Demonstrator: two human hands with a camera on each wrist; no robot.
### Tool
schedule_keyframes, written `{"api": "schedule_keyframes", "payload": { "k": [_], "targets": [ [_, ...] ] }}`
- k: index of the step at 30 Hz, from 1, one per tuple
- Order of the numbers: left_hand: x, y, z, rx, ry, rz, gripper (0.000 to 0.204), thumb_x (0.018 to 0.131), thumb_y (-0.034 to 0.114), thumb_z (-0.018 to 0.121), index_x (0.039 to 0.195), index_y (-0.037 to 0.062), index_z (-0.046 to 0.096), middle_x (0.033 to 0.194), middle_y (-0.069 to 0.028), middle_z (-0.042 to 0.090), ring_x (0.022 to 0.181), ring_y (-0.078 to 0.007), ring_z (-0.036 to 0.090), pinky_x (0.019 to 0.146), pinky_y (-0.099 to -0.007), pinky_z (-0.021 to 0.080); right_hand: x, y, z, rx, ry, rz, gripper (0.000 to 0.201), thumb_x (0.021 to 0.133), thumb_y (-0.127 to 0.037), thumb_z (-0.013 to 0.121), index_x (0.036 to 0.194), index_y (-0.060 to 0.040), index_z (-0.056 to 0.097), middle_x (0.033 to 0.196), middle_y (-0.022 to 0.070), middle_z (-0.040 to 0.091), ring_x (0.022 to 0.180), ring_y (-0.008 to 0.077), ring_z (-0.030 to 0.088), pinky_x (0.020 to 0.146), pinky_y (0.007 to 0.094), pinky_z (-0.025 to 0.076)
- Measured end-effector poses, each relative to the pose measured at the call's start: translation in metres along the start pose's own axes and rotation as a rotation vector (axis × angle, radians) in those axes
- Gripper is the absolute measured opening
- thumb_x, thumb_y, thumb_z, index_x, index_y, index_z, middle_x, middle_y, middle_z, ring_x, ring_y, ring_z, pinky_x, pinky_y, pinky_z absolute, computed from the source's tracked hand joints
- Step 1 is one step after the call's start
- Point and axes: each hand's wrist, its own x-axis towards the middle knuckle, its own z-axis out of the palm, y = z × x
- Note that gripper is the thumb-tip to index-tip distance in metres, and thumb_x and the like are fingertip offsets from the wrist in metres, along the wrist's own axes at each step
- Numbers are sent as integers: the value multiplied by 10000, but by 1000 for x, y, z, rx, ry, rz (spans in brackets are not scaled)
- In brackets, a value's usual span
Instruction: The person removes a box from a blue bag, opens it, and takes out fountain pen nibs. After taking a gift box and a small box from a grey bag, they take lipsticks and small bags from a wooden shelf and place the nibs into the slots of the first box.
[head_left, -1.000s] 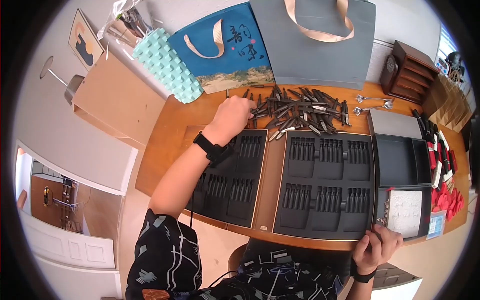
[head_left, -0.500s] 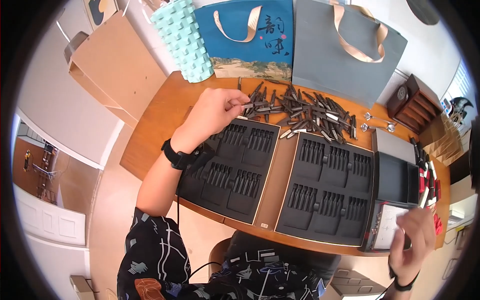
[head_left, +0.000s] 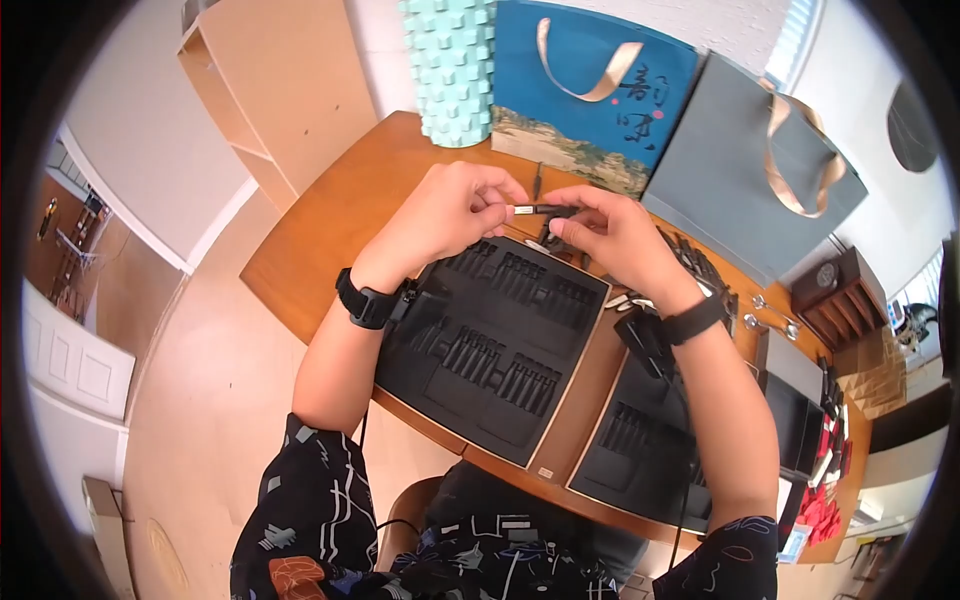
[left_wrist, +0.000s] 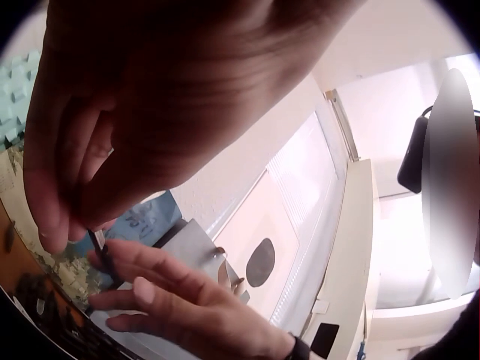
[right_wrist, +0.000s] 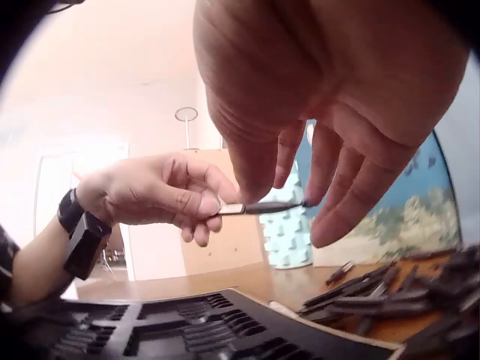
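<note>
My left hand [head_left: 440,215] pinches a slim dark stick [head_left: 545,210] by its light-coloured end, above the upper edge of the left black tray [head_left: 470,400]. Around the stick's dark end are the fingers of my right hand [head_left: 620,240], spread and slightly bent. The right wrist view shows the stick [right_wrist: 274,207] level, its light end at the left hand [right_wrist: 161,191]; whether the right fingers touch its tip, I cannot tell. Rows of dark sticks sit in the trays' slots. My right arm hides much of the right tray [head_left: 590,478] and the loose pile [head_left: 700,262].
A blue paper bag [head_left: 590,90], a grey paper bag [head_left: 745,185] and a mint textured vase [head_left: 450,75] stand along the back. To the right are metal pieces [head_left: 770,318], a small wooden rack [head_left: 845,300], and red items [head_left: 820,510] near the edge.
My left hand has lifted a stick from the pile. The right hand has left the area by the box at the right and come up beside the left. The head view has turned.
</note>
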Motion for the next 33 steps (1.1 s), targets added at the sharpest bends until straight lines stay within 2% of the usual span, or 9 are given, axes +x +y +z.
{"api": "schedule_keyframes", "payload": {
  "k": [6, 8, 11, 13, 15, 16, 18, 24, 33],
  "targets": [
    [-30, 0, -21, 64, 50, -27, 205, 956, -22, 676, 1153, -18, 735, 848, -56, 754, 809, -140, 744, 766, -277, 598, 44, 6, 25, 266, -215, 120, 235, 1022, -152, 723, 1192, 7, 754, 947, 3, 744, 777, 86, 628, 718, 247, 531],
    [-44, -6, -24, 244, 133, 225, 202, 922, -14, 719, 1119, 5, 761, 850, -93, 752, 769, -206, 739, 720, -303, 587, 55, 4, 29, 290, -388, 142, 292, 1021, -255, 742, 1229, -50, 754, 987, -35, 731, 792, 51, 572, 711, 206, 475],
    [-66, 0, -29, 494, 160, 172, 191, 896, 5, 748, 1083, 20, 780, 856, -136, 726, 738, -284, 711, 673, -344, 563, 68, 0, 45, 280, -488, 134, 274, 1022, -226, 731, 1230, -50, 755, 999, -41, 729, 790, 43, 563, 713, 205, 477],
    [-78, -3, -27, 515, 186, 181, 182, 881, 12, 756, 1061, 7, 783, 850, -155, 704, 720, -314, 688, 648, -367, 541, 68, -1, 56, 228, -450, 114, 258, 1010, -206, 729, 1198, -32, 764, 993, 3, 761, 819, 85, 636, 749, 254, 520],
    [-86, -7, -24, 593, 231, 141, 171, 873, 20, 765, 1043, 9, 788, 842, -151, 705, 725, -323, 693, 653, -369, 549, 69, 5, 64, -195, -216, -129, 242, 976, -155, 730, 1162, -5, 764, 1005, 105, 796, 888, 202, 739, 814, 338, 566],
    [-89, -9, -23, 599, 230, 134, 171, 873, 20, 765, 1043, 9, 788, 842, -151, 705, 725, -323, 693, 653, -369, 549, 68, 7, 66, -188, -221, -132, 242, 976, -155, 730, 1162, -5, 764, 1005, 105, 796, 888, 202, 739, 814, 338, 566],
    [-92, -14, -21, 673, 208, 114, 170, 873, 28, 766, 1041, 13, 790, 838, -153, 704, 723, -336, 689, 658, -383, 554, 64, 13, 69, -391, -152, -321, 219, 918, -74, 692, 1108, -25, 789, 987, 235, 766, 956, 391, 740, 849, 485, 580],
    [-86, -20, -17, 703, 124, 107, 167, 875, 32, 762, 1040, 22, 786, 823, -149, 689, 730, -357, 679, 662, -410, 558, 55, 20, 78, -518, -116, -493, 287, 885, -38, 674, 1156, -22, 766, 1024, 208, 767, 970, 390, 720, 873, 474, 578],
    [-74, -24, -10, 812, 28, 71, 153, 876, 36, 749, 1025, 21, 783, 852, -146, 695, 761, -369, 683, 676, -429, 560, 54, 21, 81, -697, -171, -451, 373, 793, 23, 629, 1125, -49, 782, 938, 176, 768, 925, 380, 726, 827, 477, 591]
  ]
}}
